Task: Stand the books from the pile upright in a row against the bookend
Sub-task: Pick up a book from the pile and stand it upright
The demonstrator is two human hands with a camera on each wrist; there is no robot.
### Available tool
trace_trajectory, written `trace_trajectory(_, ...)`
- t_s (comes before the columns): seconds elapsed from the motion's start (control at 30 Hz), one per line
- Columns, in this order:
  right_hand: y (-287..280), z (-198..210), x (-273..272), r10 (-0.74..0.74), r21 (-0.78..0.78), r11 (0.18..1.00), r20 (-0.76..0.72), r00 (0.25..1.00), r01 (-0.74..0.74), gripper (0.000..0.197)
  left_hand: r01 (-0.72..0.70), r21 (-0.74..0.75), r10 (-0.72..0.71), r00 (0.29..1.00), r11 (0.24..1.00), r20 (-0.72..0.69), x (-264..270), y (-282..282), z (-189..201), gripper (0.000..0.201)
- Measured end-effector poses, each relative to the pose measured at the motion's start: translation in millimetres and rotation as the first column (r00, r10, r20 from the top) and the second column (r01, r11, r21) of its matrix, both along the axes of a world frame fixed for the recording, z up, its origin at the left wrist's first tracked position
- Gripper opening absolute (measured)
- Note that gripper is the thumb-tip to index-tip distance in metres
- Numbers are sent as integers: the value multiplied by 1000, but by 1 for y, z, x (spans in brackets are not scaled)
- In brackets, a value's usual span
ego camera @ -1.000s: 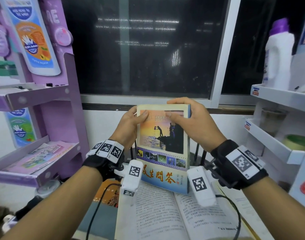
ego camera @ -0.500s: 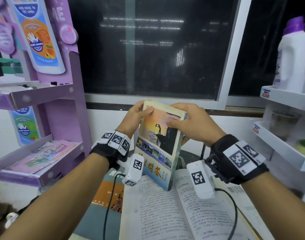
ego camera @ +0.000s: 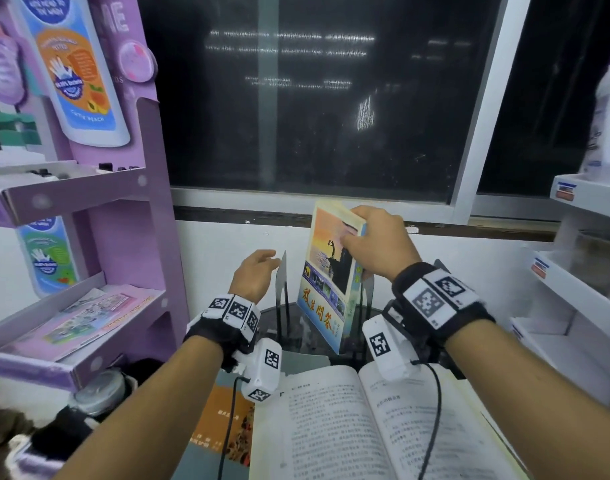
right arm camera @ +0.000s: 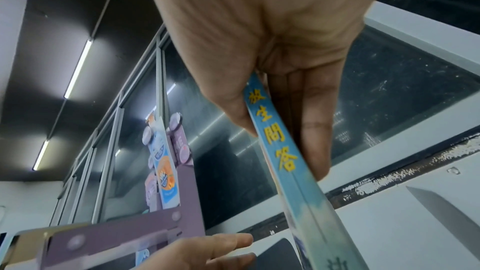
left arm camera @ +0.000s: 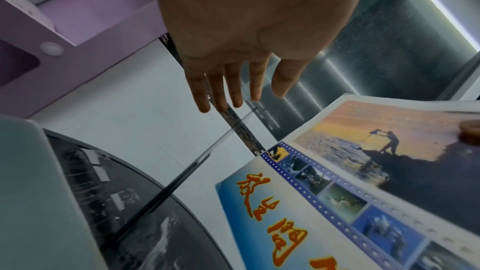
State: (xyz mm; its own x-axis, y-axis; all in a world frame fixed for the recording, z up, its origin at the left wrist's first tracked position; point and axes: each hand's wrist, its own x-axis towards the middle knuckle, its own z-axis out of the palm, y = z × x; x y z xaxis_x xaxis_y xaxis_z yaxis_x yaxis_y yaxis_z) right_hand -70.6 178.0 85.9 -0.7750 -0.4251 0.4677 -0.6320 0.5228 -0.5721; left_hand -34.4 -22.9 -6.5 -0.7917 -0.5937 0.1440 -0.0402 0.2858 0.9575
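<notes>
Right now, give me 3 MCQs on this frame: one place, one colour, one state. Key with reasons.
1. Where does the open book lie?
A. On the purple shelf
B. Flat, nearest the camera, in front of the bookend
C. On the windowsill

2. What colour is the lettering on the sunset-cover book?
A. Orange
B. Green
C. White

3. What is the left hand doing?
A. Gripping the sunset-cover book
B. Pressing on the open book
C. Fingers straight, holding nothing

Key: 1 B, its pages spread flat below both wrists. 2 A, orange characters show on the blue band. 3 C, the left wrist view shows free, extended fingers; only the right hand holds that book.
</notes>
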Motion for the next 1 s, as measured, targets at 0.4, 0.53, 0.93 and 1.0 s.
trace_trajectory(0.4,-70,-41,-47,-103,95,991,123,987,91,29,185,105,-185,983,977,-9,4,-15,-12,28)
trace_trajectory(0.53,-82,-55,-59,-120,128,987,155,981,100,39,229,145,-227,973,963,-35,4,-13,-12,27)
trace_trajectory(0.93,-115,-81,-57,-22,177,984,168,985,-8,36,265,207,-251,964,942,-91,0,-18,-21,29)
trace_trajectory(1.0,-116,-79,-52,17,140,989,226,974,-50,46,261,197,-244,964,945,-104,-1,-18,-22,29)
